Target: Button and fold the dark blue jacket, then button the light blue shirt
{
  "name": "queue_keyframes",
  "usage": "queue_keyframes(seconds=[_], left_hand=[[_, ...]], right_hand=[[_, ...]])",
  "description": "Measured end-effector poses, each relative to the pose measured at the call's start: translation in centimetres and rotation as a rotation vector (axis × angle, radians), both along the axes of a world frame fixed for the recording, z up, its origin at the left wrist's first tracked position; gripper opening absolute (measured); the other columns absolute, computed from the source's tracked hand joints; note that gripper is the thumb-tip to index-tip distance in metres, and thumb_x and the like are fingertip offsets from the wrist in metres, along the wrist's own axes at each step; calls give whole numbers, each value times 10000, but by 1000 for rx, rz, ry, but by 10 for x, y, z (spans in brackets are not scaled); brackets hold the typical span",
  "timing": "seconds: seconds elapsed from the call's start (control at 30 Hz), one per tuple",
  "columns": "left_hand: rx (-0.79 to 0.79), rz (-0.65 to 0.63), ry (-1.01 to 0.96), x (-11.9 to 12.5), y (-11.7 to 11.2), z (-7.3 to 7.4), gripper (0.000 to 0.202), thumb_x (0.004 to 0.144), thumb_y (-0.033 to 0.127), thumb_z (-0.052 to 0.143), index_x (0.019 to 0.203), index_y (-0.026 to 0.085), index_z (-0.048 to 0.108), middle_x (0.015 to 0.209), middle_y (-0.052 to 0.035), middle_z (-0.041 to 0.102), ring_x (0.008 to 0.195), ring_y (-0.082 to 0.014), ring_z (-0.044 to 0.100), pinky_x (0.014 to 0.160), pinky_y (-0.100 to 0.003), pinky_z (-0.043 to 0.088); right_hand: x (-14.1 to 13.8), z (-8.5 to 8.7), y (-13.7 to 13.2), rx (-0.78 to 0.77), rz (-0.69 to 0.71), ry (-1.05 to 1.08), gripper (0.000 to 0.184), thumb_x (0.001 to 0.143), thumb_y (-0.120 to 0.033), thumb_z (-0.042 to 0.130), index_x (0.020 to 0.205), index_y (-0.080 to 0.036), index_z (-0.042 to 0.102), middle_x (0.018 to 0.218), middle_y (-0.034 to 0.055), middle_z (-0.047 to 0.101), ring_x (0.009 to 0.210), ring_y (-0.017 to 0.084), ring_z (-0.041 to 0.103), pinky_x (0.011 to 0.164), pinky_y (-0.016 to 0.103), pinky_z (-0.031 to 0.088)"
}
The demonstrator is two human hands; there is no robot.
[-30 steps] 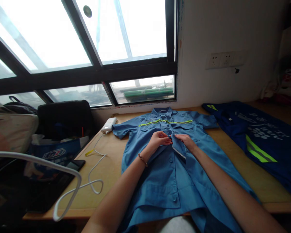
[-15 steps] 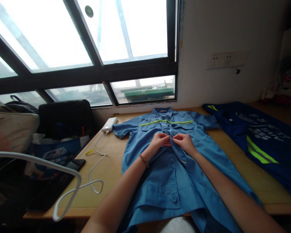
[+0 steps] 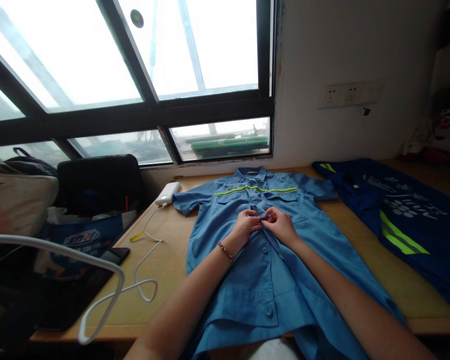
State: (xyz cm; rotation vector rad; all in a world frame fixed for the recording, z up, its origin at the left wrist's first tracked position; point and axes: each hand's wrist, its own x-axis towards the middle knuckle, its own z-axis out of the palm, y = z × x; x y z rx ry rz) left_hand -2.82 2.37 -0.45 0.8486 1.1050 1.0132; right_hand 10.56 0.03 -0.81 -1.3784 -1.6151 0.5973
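A light blue short-sleeved work shirt (image 3: 255, 280) with a yellow-green chest stripe lies face up on the wooden table (image 3: 168, 265), collar toward the window. My left hand (image 3: 245, 225) and my right hand (image 3: 281, 226) meet at the shirt's front placket, just below the chest pockets. Both hands pinch the placket edges together at a button spot, fingers curled and touching. A beaded bracelet sits on my left wrist.
A dark blue garment (image 3: 401, 215) with yellow-green stripes lies at the right. A white power bank (image 3: 167, 193) with a white cable (image 3: 142, 260) lies left of the shirt. Bags and a black case (image 3: 97, 182) stand at the far left under the window.
My right hand has moved left and drawn the folded-back placket flap over to the left hand. The open front is now closed at that spot and both hands pinch together.
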Motion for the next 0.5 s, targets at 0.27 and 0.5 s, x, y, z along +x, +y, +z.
queue_keyframes(seconds=[0.27,0.5], left_hand=[[112,-11,-54,2,0,-1,351,574,105,688,822,156,445,560,44,525,508,-85,554,543,-220,475],[301,-202,-100,0,-4,3,459,546,253,728,886,178,428,576,53,562,509,-91,558,534,-207,445]], right_hand=[[3,-7,11,-355,163,598,292,613,-454,611,648,-173,538,487,-49,485,422,81,396,414,210,295],[6,-1,9,-587,149,890,225,582,-306,629,511,-177,460,422,-69,428,378,56,358,395,196,288]])
